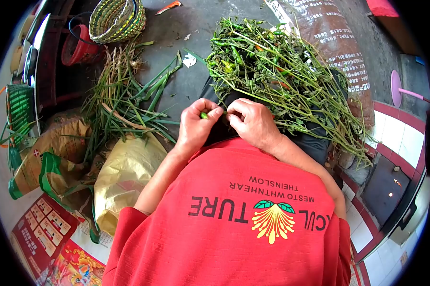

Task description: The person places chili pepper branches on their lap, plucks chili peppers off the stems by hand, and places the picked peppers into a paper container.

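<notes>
My left hand is closed around a small green chili pepper, whose tip shows between the thumb and fingers. Close beside it, my right hand pinches what looks like a thin stem; its far end is hidden by the fingers. A large heap of cut chili plants lies across my lap just beyond the right hand. Green peppers and a few orange-red ones show among its wilted leaves.
Left of my hands lie long green onions beside a yellow sack. A woven basket and a red bucket stand at the upper left. A brown printed sack lies at the upper right, near a pink-handled object.
</notes>
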Available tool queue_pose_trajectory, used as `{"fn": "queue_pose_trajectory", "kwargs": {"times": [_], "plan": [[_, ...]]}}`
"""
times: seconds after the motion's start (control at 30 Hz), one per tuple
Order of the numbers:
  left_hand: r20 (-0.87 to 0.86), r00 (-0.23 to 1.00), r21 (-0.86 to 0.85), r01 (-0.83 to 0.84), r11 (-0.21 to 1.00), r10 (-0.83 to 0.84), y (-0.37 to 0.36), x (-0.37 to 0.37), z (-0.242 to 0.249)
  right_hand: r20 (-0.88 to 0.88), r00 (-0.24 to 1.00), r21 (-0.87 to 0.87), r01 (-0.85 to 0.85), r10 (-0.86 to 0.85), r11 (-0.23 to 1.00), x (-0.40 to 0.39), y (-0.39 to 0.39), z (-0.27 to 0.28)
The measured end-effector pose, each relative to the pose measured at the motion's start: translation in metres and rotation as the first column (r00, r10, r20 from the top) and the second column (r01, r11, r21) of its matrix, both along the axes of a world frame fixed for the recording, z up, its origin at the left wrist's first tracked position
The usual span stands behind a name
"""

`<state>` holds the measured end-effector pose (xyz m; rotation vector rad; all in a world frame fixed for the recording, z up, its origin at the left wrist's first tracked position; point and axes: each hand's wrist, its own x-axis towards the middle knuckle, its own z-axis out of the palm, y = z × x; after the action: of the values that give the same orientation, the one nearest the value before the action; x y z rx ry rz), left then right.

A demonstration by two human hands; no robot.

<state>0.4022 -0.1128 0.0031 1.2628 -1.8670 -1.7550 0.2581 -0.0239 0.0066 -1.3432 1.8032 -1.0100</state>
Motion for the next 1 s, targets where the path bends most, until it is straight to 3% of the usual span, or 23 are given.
{"fn": "queue_pose_trajectory", "kwargs": {"times": [0.03, 0.1, 0.17, 0.27, 0.3, 0.33, 0.37, 0.4, 0.47, 0.5, 0.57, 0.6, 0.7, 0.73, 0.83, 0.93, 1.0], "plan": [[-0.034, 0.999, -0.232, 0.006, 0.973, -0.014, 0.007, -0.002, 0.0, 0.008, 1.0, 0.003, 0.027, -0.027, 1.0, 0.001, -0.001, -0.002], [-0.031, 0.999, -0.484, -0.006, 0.875, -0.01, 0.017, -0.006, -0.001, 0.024, 0.996, 0.01, 0.082, -0.082, 0.997, 0.005, -0.001, -0.008], [-0.07, 0.997, -0.598, -0.031, 0.801, -0.015, 0.022, -0.008, -0.011, 0.094, 0.988, 0.087, 0.113, -0.121, 0.99, 0.006, -0.001, -0.008], [-0.061, 0.993, -0.567, -0.117, 0.816, 0.099, 0.023, -0.009, -0.002, 0.198, 0.951, 0.226, 0.19, -0.236, 0.955, -0.002, -0.004, -0.014], [-0.04, 0.99, -0.475, -0.136, 0.869, 0.133, 0.021, -0.005, 0.004, 0.228, 0.931, 0.278, 0.219, -0.286, 0.935, -0.004, -0.006, -0.013], [-0.079, 0.969, -0.141, -0.242, 0.96, 0.233, 0.016, -0.002, 0.004, 0.238, 0.939, 0.328, 0.162, -0.247, 0.931, -0.011, -0.005, -0.004], [-0.078, 0.937, 0.212, -0.318, 0.924, 0.34, 0.011, 0.0, 0.005, 0.219, 0.956, 0.202, 0.151, -0.195, 0.968, -0.012, -0.003, -0.001], [-0.176, 0.911, 0.427, -0.27, 0.863, 0.372, 0.006, 0.002, 0.009, 0.196, 0.97, 0.078, 0.134, -0.147, 0.988, -0.011, 0.0, 0.001], [-0.31, 0.871, 0.662, -0.092, 0.744, 0.383, -0.002, 0.012, 0.003, 0.055, 0.995, -0.118, 0.085, -0.079, 0.989, -0.014, 0.005, 0.007], [-0.365, 0.836, 0.741, -0.006, 0.671, 0.41, -0.004, 0.016, 0.001, -0.055, 0.997, -0.066, 0.057, -0.06, 0.996, -0.019, 0.009, 0.008], [-0.353, 0.863, 0.769, 0.046, 0.638, 0.363, -0.004, 0.019, -0.001, -0.264, 0.964, 0.047, 0.016, -0.003, 0.999, -0.029, 0.022, 0.011], [-0.34, 0.876, 0.772, 0.053, 0.634, 0.341, -0.003, 0.019, 0.0, -0.323, 0.942, 0.191, -0.03, 0.092, 0.981, -0.034, 0.027, 0.014], [-0.281, 0.923, 0.764, 0.05, 0.643, 0.261, -0.002, 0.013, 0.005, -0.339, 0.909, 0.291, -0.143, 0.242, 0.946, -0.037, 0.035, 0.022], [-0.257, 0.931, 0.77, 0.036, 0.637, 0.258, -0.002, 0.01, 0.008, -0.362, 0.912, 0.212, -0.12, 0.192, 0.97, -0.035, 0.037, 0.016], [-0.268, 0.932, 0.783, 0.064, 0.619, 0.242, -0.002, 0.009, 0.008, -0.342, 0.918, 0.2, -0.139, 0.202, 0.97, -0.038, 0.043, 0.026], [-0.287, 0.93, 0.794, 0.098, 0.599, 0.229, 0.0, 0.011, 0.009, -0.573, 0.811, 0.002, -0.137, 0.113, 0.991, -0.041, 0.051, 0.019], [-0.288, 0.933, 0.798, 0.109, 0.593, 0.215, 0.003, 0.009, 0.009, -0.577, 0.798, 0.085, -0.155, 0.175, 0.984, -0.045, 0.054, 0.014]]}}
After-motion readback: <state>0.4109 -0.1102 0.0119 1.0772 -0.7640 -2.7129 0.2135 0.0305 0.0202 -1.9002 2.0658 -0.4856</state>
